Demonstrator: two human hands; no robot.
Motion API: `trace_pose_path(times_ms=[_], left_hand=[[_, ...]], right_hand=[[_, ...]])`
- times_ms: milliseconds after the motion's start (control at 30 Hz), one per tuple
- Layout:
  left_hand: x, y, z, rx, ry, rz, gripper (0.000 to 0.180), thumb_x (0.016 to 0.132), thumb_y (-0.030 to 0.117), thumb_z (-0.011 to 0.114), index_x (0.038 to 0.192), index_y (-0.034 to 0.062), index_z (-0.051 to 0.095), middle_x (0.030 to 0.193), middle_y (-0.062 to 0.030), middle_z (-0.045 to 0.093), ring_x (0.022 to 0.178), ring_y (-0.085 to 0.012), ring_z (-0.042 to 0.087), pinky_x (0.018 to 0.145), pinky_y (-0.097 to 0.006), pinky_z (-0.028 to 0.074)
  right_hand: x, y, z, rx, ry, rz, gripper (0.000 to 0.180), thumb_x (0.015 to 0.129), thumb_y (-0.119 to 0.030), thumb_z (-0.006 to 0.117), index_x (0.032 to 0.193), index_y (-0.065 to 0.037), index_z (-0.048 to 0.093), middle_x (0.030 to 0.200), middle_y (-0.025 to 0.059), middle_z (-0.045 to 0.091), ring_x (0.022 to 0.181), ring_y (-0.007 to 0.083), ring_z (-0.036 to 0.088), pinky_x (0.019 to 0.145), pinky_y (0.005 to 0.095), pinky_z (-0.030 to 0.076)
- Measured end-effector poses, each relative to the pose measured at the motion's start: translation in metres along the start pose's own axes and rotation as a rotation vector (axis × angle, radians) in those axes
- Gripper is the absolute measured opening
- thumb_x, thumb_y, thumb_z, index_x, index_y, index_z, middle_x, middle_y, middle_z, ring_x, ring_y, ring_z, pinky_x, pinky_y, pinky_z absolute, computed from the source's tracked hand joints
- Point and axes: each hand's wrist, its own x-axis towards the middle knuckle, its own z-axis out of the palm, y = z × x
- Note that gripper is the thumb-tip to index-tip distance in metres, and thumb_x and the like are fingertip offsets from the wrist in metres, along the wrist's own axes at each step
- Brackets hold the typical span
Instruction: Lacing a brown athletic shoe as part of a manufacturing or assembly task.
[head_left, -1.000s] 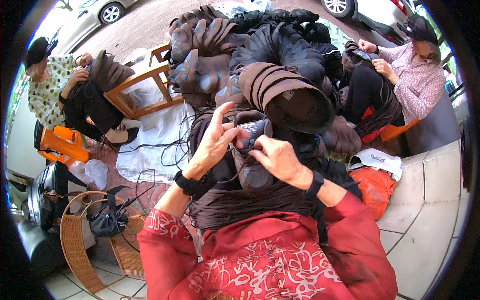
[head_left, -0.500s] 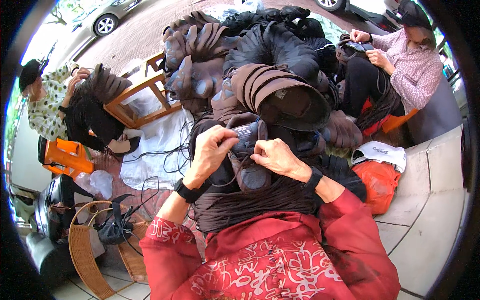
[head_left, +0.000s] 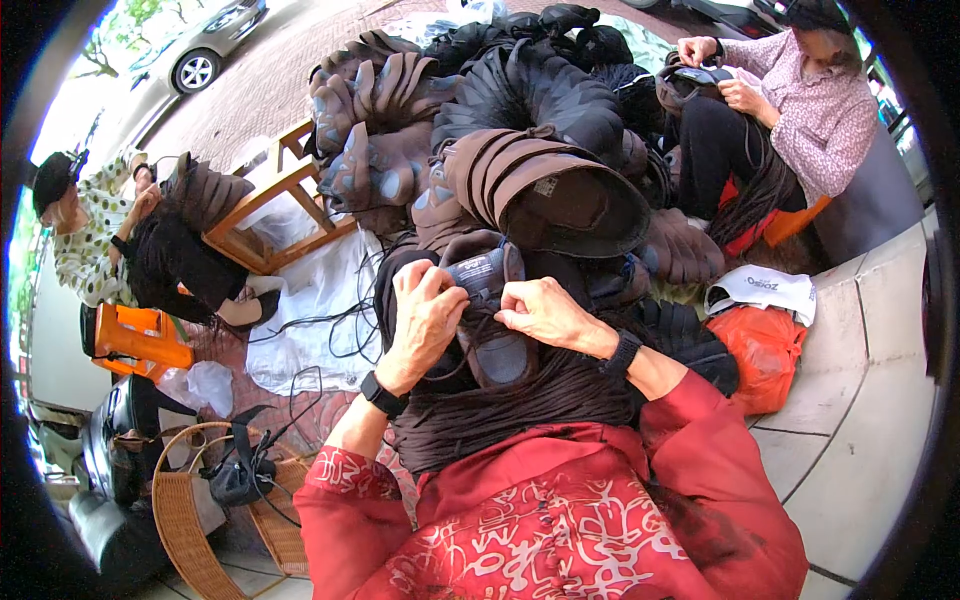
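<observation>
In front of my lap sits a brown and grey shoe (head_left: 503,352), its toe toward me and its padded tongue upright. My left hand (head_left: 425,318) is closed at the left eyelet edge, pinching the shoe beside the tongue. From the other side, my right hand (head_left: 548,318) pinches a dark shoelace over the opening; the fingers cover most of it. Across my lap lies a thick bundle of brown shoelaces (head_left: 510,412). Just beyond the shoe rests a nested row of brown shoes (head_left: 490,180).
A heap of dark shoes (head_left: 535,95) rises ahead. Co-workers handle shoes at the left (head_left: 95,225) and right (head_left: 800,120). A wooden frame (head_left: 262,215) lies left, near a wicker chair (head_left: 180,520). An orange bag (head_left: 757,355) sits at the right.
My left hand has tilted more upright and its fingers have closed in by the tongue. My right hand has shifted slightly left at the laces. The whole view has turned a little.
</observation>
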Motion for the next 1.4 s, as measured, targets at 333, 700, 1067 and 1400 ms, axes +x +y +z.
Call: trace_pose_path(times_ms=[333, 700, 1067, 1400], left_hand=[[-0.005, -0.006, 0.006, -0.112, -0.013, 0.02, 0.017, 0.06, 0.005, 0.069, 0.074, 0.0074, 0.059, 0.078, -0.0042, 0.052, 0.087, -0.0255, 0.047, 0.078, -0.037, 0.037], [0.004, 0.003, 0.018, -0.037, -0.043, -0.069, 0.009, 0.067, 0.009, 0.065, 0.073, 0.0078, 0.059, 0.073, -0.0049, 0.051, 0.083, -0.0249, 0.048, 0.075, -0.036, 0.035], [0.002, 0.007, 0.021, -0.119, -0.1, -0.357, 0.027, 0.063, 0.002, 0.065, 0.086, 0.0064, 0.052, 0.074, -0.0055, 0.056, 0.079, -0.0246, 0.052, 0.07, -0.034, 0.038], [0.004, 0.005, 0.025, -0.076, -0.083, -0.332, 0.022, 0.063, 0.002, 0.065, 0.08, 0.0076, 0.052, 0.078, -0.0048, 0.056, 0.078, -0.0232, 0.05, 0.073, -0.034, 0.034]], right_hand=[[-0.002, 0.002, -0.003, 0.034, 0.002, -0.006, 0.021, 0.073, -0.023, 0.065, 0.072, -0.003, 0.059, 0.065, 0.0147, 0.061, 0.064, 0.0296, 0.062, 0.057, 0.0376, 0.047], [-0.002, 0.0, -0.002, -0.047, 0.001, -0.081, 0.024, 0.072, -0.024, 0.067, 0.076, -0.002, 0.058, 0.066, 0.0112, 0.057, 0.059, 0.0262, 0.058, 0.056, 0.0351, 0.045], [0.021, -0.016, 0.001, -0.86, 0.348, -0.377, 0.009, 0.07, -0.017, 0.054, 0.064, -0.01, 0.058, 0.076, 0.0049, 0.052, 0.079, 0.0207, 0.05, 0.065, 0.035, 0.039], [0.046, 0.009, 0.008, -0.505, 0.154, -0.402, 0.008, 0.071, -0.013, 0.054, 0.07, -0.006, 0.058, 0.075, 0.0102, 0.055, 0.075, 0.029, 0.056, 0.062, 0.0415, 0.045]])
